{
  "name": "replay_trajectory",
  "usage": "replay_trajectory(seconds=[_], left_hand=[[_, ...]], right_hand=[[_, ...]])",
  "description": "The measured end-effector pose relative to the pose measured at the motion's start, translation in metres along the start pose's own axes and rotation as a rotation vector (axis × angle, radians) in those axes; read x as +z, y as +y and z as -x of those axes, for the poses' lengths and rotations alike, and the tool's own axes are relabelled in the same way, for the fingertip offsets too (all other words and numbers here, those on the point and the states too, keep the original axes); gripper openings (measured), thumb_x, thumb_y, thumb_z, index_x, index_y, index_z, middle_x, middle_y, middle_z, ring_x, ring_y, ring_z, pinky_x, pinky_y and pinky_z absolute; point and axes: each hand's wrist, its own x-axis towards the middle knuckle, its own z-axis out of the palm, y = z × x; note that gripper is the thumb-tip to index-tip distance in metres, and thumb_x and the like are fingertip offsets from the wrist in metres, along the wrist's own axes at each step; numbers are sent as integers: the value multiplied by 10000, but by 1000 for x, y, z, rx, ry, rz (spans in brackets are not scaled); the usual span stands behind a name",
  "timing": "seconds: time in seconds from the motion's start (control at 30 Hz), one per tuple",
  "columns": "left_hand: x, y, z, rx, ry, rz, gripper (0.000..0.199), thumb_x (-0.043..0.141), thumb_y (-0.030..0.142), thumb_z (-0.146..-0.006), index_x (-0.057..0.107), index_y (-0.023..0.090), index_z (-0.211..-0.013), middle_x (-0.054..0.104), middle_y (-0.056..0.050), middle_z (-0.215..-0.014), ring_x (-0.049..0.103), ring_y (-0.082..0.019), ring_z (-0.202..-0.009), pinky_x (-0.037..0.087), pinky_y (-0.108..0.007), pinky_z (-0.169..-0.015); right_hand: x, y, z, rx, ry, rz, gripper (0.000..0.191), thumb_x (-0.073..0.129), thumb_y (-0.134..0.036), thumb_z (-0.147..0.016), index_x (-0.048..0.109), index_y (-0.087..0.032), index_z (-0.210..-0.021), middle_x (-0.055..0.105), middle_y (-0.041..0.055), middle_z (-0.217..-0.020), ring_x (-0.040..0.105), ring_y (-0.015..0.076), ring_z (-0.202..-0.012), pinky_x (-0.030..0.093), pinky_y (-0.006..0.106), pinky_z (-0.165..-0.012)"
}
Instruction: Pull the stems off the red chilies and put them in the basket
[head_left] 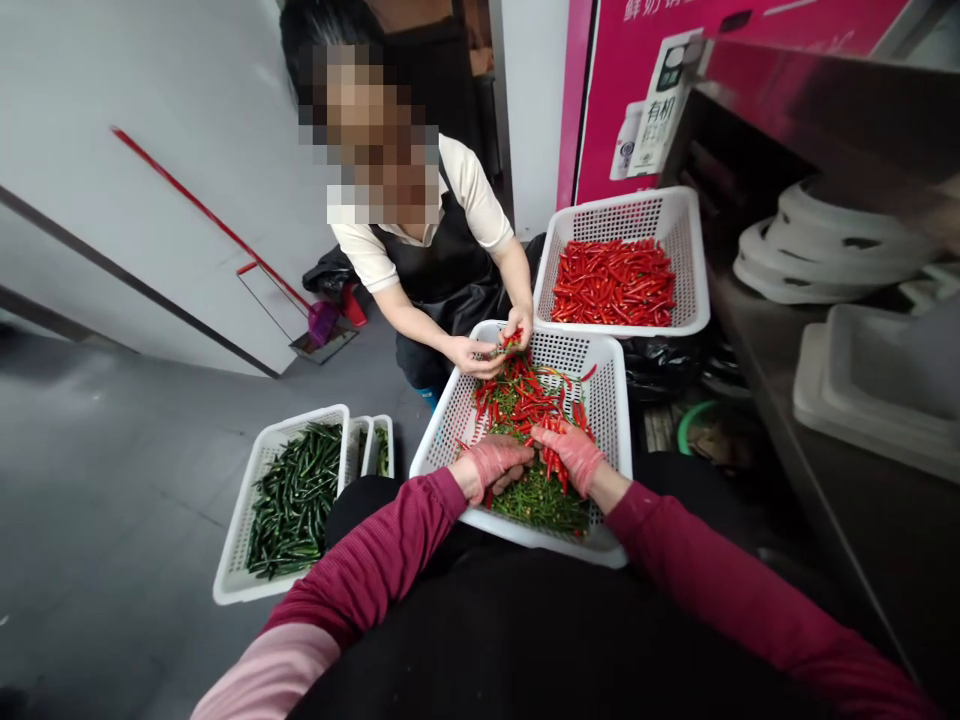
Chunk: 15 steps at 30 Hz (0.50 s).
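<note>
Both my hands wear thin pinkish-red gloves and work over a white perforated basket (pixel 615 400) in front of me. It holds red chilies (pixel 525 402) and a heap of green stems (pixel 540 505). My right hand (pixel 574 452) is closed round a few red chilies whose tips hang below its fingers. My left hand (pixel 495 465) is beside it, its fingers bent and pinched together near the chilies; what they hold is hidden. Across the same basket, a co-worker's hands (pixel 491 352) pick at a few chilies with stems.
Behind on the right stands a white basket (pixel 697 260) of loose red chilies. To the left, a basket (pixel 232 560) of dark green chilies sits on the floor beside smaller white baskets (pixel 382 440). A red-handled broom (pixel 217 220) leans on the wall. Grey trays (pixel 832 250) stack on the right shelf.
</note>
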Motion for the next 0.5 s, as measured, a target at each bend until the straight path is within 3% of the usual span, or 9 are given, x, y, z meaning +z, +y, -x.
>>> replay_trajectory(seconds=[0.13,0.23,0.3,0.37,0.43,0.5], left_hand=[[-8,4,7,168,2,-322,322,572,475,-713,640,162,-746,572,23,-595,502,-85,-547,394,-189,-528],[-30,15,4,244,4,-484,279,552,435,-748,665,219,-884,645,14,-841,561,-132,-828,420,-201,-712],[-49,20,-1,174,148,-597,322,493,450,-786,650,228,-959,638,-16,-947,543,-164,-930,410,-239,-781],[-58,18,-8,16,293,-756,387,443,489,-797,652,202,-950,635,-70,-956,549,-203,-933,407,-292,-796],[-54,9,-16,-131,309,-882,427,452,529,-766,667,174,-866,642,-105,-895,572,-231,-877,417,-325,-771],[-39,-4,-22,-189,231,-852,389,557,522,-674,668,156,-745,642,-114,-812,584,-251,-824,428,-340,-733]], right_hand=[[-1,3,-1,189,-30,17,204,642,-320,-636,521,-167,-694,544,-29,-491,461,100,-384,336,221,-380],[-6,-1,-3,286,-14,0,151,568,-304,-676,516,-163,-667,524,-15,-472,440,101,-358,271,212,-331],[-11,-8,-4,247,11,-102,107,530,-268,-682,505,-165,-668,533,-10,-506,447,93,-374,254,198,-325],[-15,-15,-6,215,22,-184,72,505,-228,-672,512,-164,-703,558,-2,-562,472,90,-405,248,184,-322],[-16,-18,-5,225,-4,-187,115,501,-206,-658,532,-162,-759,575,7,-599,501,100,-434,255,180,-320],[-15,-15,-3,245,-53,-121,154,516,-200,-646,547,-158,-791,571,6,-587,508,108,-435,269,185,-321]])
